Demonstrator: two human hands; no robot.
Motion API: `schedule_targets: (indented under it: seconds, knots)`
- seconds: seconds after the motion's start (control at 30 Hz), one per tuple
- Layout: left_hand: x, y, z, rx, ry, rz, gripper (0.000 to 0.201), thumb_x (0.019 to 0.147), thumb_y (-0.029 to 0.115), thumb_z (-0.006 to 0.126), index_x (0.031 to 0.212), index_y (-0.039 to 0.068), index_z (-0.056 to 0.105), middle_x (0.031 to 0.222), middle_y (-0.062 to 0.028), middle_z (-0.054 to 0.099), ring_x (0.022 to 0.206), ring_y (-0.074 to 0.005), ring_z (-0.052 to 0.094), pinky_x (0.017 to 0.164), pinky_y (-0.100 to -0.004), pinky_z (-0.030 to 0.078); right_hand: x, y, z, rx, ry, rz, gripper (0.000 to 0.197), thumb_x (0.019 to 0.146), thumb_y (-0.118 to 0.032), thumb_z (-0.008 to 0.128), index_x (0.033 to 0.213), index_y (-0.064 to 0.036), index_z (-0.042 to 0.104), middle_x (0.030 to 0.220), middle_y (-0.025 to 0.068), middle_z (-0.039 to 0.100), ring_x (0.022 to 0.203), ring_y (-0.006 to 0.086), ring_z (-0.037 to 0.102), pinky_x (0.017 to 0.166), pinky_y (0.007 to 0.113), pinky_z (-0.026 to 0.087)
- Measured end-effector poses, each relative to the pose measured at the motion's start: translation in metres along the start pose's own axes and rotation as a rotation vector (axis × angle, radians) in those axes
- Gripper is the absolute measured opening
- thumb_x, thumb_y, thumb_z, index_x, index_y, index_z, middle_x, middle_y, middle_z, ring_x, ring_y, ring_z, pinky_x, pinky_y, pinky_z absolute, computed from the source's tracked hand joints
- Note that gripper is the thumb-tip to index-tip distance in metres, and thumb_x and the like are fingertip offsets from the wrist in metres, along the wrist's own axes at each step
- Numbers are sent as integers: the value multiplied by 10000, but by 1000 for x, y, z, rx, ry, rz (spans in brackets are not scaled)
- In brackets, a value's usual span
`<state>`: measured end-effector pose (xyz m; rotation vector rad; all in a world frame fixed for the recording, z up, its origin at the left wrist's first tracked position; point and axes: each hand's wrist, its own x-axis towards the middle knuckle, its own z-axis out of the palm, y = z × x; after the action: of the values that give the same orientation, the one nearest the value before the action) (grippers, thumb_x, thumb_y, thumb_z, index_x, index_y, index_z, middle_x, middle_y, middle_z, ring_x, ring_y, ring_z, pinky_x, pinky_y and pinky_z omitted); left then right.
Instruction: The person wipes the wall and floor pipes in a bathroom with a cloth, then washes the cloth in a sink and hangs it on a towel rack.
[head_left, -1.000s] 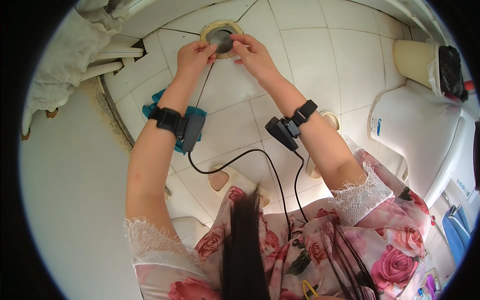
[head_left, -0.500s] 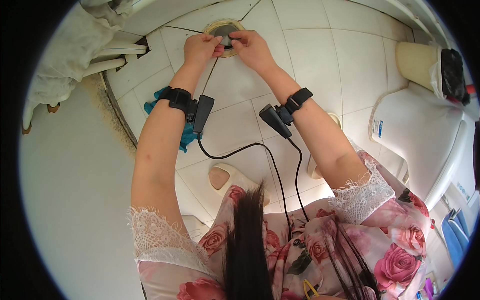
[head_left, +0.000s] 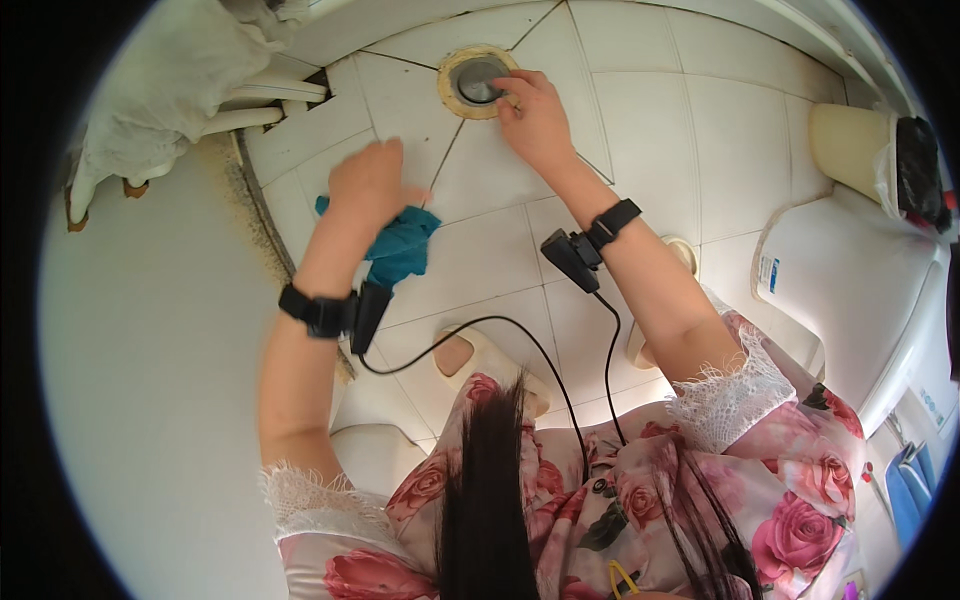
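The round floor drain sits at the far middle of the tiled floor, near the far wall. A grey metal disc lies within its yellowed surround. The right hand reaches over the drain from the near right, with the index fingertip at the right part of the disc and the thumb lower and closer to the rim. The placement appears to suit steadying or feeling the disc from one side, leaving its left part exposed. Whether the fingers grasp the disc or only rest on it cannot be told.

The left hand is blurred, well apart from the drain to its near left, above a crumpled teal cloth. The palm is hidden; it cannot be told whether this hand holds the cloth or is free. The cloth lies within easy reach of the left hand, a convenient position.

Each forearm carries a black strapped device, left and right; a black cable loops between, slack enough to allow reach but liable to snag. A pale slipper stands on the near floor. White pipes and draped pale fabric restrict the far left. A cream waste bin and a white toilet confine the right side. Dark hair hides part of the near middle.
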<state>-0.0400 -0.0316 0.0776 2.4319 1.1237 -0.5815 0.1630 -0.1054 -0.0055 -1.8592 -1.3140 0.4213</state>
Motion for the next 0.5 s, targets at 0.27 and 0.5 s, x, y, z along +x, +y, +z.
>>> schedule_targets:
  seconds: [0.27, 0.5]
  knots:
    - [-79, -15, 87, 78, 260, -66, 519, 652, 20, 741, 1118, 97, 526, 1078, -139, 492, 985, -354, 525, 719, -419, 526, -23, -35, 15, 219, -122, 103, 187, 798, -52, 604, 976, -39, 660, 1112, 158, 575, 1040, 337, 546, 874, 386, 464]
    - [-5, -18, 33, -93, 697, -41, 592, 694, 51, 710, 1246, 90, 501, 1215, -156, 483, 1101, -379, 469, 881, -436, 461, -29, -36, 1, 251, -136, 105, 180, 805, -53, 601, 976, -46, 657, 1133, 134, 562, 1041, 325, 546, 874, 374, 461]
